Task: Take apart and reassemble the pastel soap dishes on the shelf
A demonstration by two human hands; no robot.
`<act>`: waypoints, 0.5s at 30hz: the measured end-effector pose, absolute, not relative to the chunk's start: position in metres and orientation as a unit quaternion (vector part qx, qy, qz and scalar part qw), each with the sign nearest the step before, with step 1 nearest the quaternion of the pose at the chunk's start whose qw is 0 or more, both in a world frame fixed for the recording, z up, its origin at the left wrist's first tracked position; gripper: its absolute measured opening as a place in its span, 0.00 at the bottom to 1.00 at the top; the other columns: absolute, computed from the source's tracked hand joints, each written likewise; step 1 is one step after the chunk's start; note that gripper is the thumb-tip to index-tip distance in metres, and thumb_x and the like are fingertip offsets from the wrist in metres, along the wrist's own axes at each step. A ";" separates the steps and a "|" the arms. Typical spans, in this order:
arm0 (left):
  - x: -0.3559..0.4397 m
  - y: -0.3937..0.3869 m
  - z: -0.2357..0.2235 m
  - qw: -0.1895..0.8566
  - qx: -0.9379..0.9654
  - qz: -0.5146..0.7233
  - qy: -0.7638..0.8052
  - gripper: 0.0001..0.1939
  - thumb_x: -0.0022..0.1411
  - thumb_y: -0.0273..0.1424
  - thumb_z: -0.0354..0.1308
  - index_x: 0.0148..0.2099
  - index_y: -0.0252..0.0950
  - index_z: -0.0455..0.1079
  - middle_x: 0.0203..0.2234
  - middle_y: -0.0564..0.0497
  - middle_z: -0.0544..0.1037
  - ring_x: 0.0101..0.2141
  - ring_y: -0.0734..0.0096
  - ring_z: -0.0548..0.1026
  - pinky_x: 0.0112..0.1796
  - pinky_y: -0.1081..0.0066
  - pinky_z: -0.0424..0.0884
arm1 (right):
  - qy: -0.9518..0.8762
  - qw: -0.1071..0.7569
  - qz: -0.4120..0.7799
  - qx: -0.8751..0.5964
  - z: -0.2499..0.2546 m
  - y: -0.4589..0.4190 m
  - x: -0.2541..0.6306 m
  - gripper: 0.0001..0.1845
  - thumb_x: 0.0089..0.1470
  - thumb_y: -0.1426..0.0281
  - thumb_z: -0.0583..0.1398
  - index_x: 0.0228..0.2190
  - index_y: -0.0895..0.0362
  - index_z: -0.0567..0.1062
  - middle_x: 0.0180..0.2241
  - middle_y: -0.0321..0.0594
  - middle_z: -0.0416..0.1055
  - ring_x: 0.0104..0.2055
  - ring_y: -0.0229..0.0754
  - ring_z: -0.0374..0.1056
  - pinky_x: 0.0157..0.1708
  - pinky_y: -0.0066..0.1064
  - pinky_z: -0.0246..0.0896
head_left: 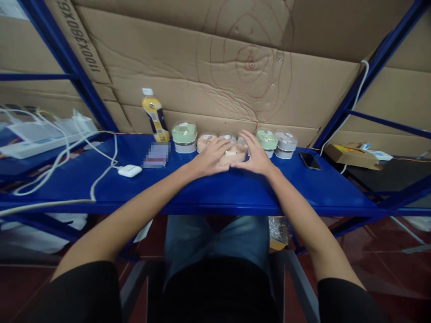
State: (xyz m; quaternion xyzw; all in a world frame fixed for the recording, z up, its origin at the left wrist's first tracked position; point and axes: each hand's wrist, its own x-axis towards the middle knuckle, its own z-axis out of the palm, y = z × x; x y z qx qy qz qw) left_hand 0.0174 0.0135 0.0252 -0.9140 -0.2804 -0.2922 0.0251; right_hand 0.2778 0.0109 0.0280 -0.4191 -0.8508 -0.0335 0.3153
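Note:
A small beige lidded box [233, 154] sits low over the blue shelf, cupped from both sides. My left hand [213, 158] is wrapped over its left side, with the fingers reaching across toward the top. My right hand [257, 156] curves round the right side, thumb low and fingers up. The hands hide part of the box and some of the row behind. In that row stand green boxes [184, 133] [267, 140], a peach box [204, 141] and a grey box [286, 141]; several have clear lids and seem stacked.
A yellow bottle [156, 117] stands at the back left, with a pixelated flat item [156, 155] before it. White earbuds case [129, 170] and cables [114, 152] lie on the left. A phone [310, 160] lies right. Cardboard [168, 58] backs the blue shelf [222, 193].

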 end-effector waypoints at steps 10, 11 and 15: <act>0.006 0.003 -0.016 -0.154 -0.887 -0.343 -0.269 0.55 0.56 0.46 0.77 0.79 0.38 0.58 0.74 0.31 0.69 0.72 0.34 0.69 0.72 0.39 0.66 | -0.887 0.246 0.093 -0.380 0.015 -0.004 0.257 0.58 0.49 0.42 0.76 0.73 0.51 0.69 0.68 0.54 0.74 0.69 0.68 0.71 0.68 0.61 0.68; 0.006 0.007 -0.018 -0.181 -0.876 -0.350 -0.278 0.57 0.54 0.48 0.79 0.78 0.38 0.59 0.72 0.32 0.71 0.70 0.33 0.72 0.70 0.38 0.68 | -0.886 0.244 0.087 -0.385 0.014 -0.005 0.255 0.56 0.50 0.42 0.76 0.72 0.50 0.70 0.67 0.54 0.75 0.68 0.68 0.71 0.67 0.61 0.68; 0.004 0.018 -0.025 -0.240 -0.845 -0.362 -0.312 0.62 0.48 0.55 0.82 0.76 0.38 0.60 0.69 0.32 0.74 0.67 0.33 0.76 0.67 0.39 0.72 | -0.879 0.247 0.085 -0.399 0.012 -0.003 0.253 0.52 0.52 0.41 0.75 0.69 0.52 0.72 0.65 0.56 0.75 0.68 0.69 0.71 0.66 0.62 0.69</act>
